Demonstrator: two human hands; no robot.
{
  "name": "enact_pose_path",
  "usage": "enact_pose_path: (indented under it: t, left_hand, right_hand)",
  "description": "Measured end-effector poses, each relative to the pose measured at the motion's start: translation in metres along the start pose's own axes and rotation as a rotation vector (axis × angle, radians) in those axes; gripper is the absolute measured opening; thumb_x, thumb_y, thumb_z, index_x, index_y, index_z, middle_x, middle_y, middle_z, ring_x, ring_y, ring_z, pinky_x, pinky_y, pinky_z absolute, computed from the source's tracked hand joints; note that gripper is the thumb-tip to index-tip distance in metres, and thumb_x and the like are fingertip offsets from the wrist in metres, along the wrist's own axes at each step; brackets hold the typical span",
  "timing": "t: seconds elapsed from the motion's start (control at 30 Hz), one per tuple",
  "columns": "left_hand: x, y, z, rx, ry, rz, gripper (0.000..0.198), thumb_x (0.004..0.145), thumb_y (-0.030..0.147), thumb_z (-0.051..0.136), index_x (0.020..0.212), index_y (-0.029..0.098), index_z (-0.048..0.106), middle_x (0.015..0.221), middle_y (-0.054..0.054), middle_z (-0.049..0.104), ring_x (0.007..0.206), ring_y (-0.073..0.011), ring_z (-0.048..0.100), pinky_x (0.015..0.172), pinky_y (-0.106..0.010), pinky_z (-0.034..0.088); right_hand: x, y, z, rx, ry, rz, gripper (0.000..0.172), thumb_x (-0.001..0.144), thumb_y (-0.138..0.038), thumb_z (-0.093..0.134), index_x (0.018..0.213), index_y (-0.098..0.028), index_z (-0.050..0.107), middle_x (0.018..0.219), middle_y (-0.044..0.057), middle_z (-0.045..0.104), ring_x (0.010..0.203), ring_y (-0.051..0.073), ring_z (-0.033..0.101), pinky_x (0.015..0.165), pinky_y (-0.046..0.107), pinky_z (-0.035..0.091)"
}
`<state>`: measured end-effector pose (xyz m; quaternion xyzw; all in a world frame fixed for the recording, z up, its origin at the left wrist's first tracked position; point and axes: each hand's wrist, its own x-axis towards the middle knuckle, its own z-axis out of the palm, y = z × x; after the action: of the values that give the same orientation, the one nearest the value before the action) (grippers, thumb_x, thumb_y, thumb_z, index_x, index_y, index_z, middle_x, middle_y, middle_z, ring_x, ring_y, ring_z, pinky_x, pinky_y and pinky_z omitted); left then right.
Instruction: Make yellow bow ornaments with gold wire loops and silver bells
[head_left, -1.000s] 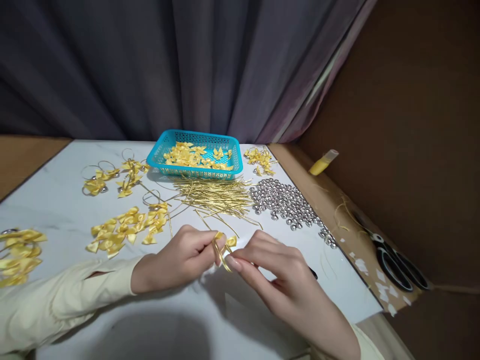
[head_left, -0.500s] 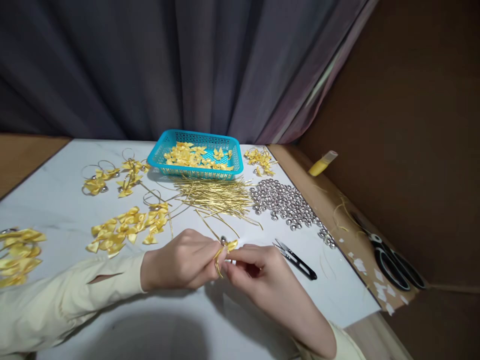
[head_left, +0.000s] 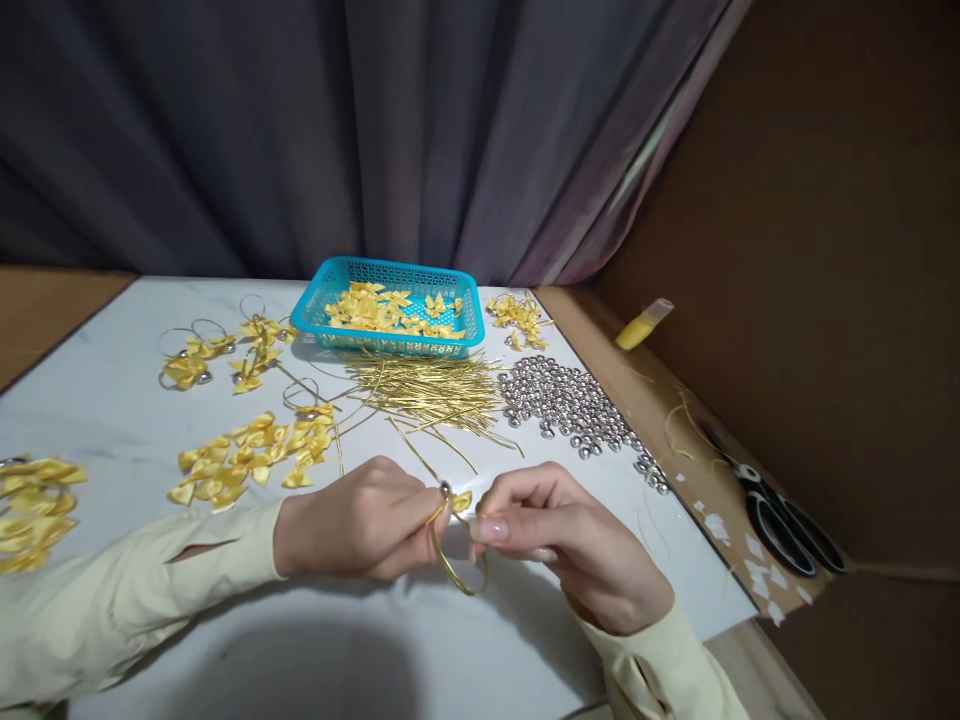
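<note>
My left hand (head_left: 371, 518) and my right hand (head_left: 559, 535) meet at the near middle of the white table (head_left: 112, 400). Between their fingertips they pinch a gold cord loop (head_left: 457, 560) that carries a small yellow ribbon bow (head_left: 463, 499) and a silver bell (head_left: 445, 489). The loop hangs down in a curve below the fingers. Both hands are closed in a pinch. Cream sleeves cover both forearms.
A turquoise basket (head_left: 322, 300) of yellow bows stands at the back. In front of it lie a heap of gold cords (head_left: 431, 392), silver bells (head_left: 570, 405) and loose bows (head_left: 247, 458). Finished loops (head_left: 206, 355) lie left. Black scissors (head_left: 780, 515) and a yellow tube (head_left: 643, 324) lie on the brown ledge at right.
The cord has been bent into a rounded loop hanging under the fingers. My right hand has turned and moved over the small black snips, which no longer show.
</note>
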<state>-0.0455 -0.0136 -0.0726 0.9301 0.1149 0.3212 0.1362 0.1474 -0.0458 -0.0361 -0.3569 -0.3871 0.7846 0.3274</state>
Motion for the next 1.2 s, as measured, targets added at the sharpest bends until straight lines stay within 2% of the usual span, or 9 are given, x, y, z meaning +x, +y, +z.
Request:
enact_pose_path:
  t: [0.13,0.33,0.67,0.8,0.9,0.97,1.03,1.1,1.2]
  left_hand:
    - [0.002,0.002,-0.003,-0.020,-0.046,-0.012,0.029,0.088,0.012,0.034,0.061,0.020,0.038,0.046,0.005,0.041,0.038,-0.0099,0.031,0.039,-0.027,0.024]
    - [-0.002,-0.003,0.004,-0.075,0.002,-0.053,0.027,0.087,0.010,0.035,0.062,0.020,0.037,0.047,0.007,0.033,0.040,-0.0107,0.028,0.040,-0.028,0.023]
    - [-0.001,-0.002,0.004,-0.144,0.086,-0.149,0.027,0.089,0.011,0.037,0.064,0.020,0.035,0.053,0.007,0.023,0.041,-0.0095,0.026,0.042,-0.025,0.025]
    - [0.000,0.000,0.003,-0.172,0.052,-0.178,0.028,0.091,0.015,0.035,0.064,0.019,0.040,0.051,0.007,0.030,0.041,-0.0084,0.032,0.042,-0.022,0.028]
    - [0.001,0.001,0.003,-0.204,0.041,-0.220,0.031,0.092,0.018,0.033,0.062,0.019,0.039,0.049,0.007,0.031,0.040,-0.0076,0.032,0.041,-0.021,0.029]
    - [0.002,0.001,0.003,-0.226,0.047,-0.240,0.033,0.093,0.019,0.033,0.061,0.019,0.037,0.048,0.007,0.030,0.039,-0.0072,0.032,0.040,-0.020,0.028]
    - [0.002,0.001,0.004,-0.254,0.059,-0.242,0.033,0.093,0.020,0.033,0.060,0.019,0.036,0.048,0.008,0.029,0.039,-0.0068,0.030,0.039,-0.019,0.027]
    - [0.003,0.001,0.004,-0.287,0.063,-0.247,0.033,0.092,0.020,0.034,0.059,0.019,0.037,0.047,0.008,0.030,0.038,-0.0064,0.030,0.039,-0.018,0.028]
    - [0.003,0.003,0.004,-0.342,0.040,-0.285,0.030,0.091,0.017,0.034,0.062,0.018,0.043,0.048,0.007,0.039,0.039,-0.0056,0.037,0.040,-0.015,0.031]
  right_hand:
    - [0.005,0.007,-0.006,0.129,-0.093,0.037,0.008,0.066,-0.016,0.069,0.061,-0.010,0.069,0.050,-0.001,0.058,0.038,0.001,0.025,0.041,0.018,0.015]
    - [0.002,0.004,-0.012,0.158,-0.100,-0.003,0.011,0.072,-0.020,0.069,0.063,-0.015,0.068,0.048,-0.006,0.047,0.039,0.002,0.028,0.041,0.017,0.019]
    - [-0.009,-0.008,-0.016,0.114,-0.015,-0.292,0.015,0.077,-0.026,0.064,0.064,-0.021,0.066,0.098,0.003,0.063,0.076,0.012,0.054,0.066,0.024,0.045]
    - [-0.007,-0.002,-0.011,0.107,-0.041,-0.339,0.017,0.079,-0.027,0.059,0.063,-0.022,0.063,0.079,0.002,0.067,0.059,0.011,0.052,0.055,0.024,0.045]
    - [-0.006,-0.001,-0.008,0.163,-0.161,-0.297,0.021,0.080,-0.035,0.057,0.065,-0.022,0.066,0.066,0.000,0.064,0.041,0.006,0.041,0.038,0.018,0.034]
    - [-0.007,-0.002,-0.007,0.203,-0.249,-0.255,0.032,0.079,-0.049,0.055,0.075,-0.021,0.070,0.073,0.002,0.067,0.040,0.005,0.047,0.034,0.016,0.033]
    - [-0.009,-0.004,-0.007,0.212,-0.297,-0.234,0.045,0.074,-0.059,0.056,0.085,-0.019,0.072,0.083,0.006,0.069,0.054,0.009,0.060,0.042,0.017,0.045]
    - [-0.010,-0.005,-0.007,0.178,-0.265,-0.246,0.038,0.072,-0.050,0.065,0.092,-0.019,0.072,0.091,0.006,0.071,0.071,0.013,0.067,0.060,0.020,0.053]
    - [-0.010,-0.005,-0.003,0.066,-0.071,-0.330,0.024,0.073,-0.019,0.070,0.096,-0.026,0.071,0.092,0.001,0.072,0.080,0.013,0.069,0.075,0.022,0.054]
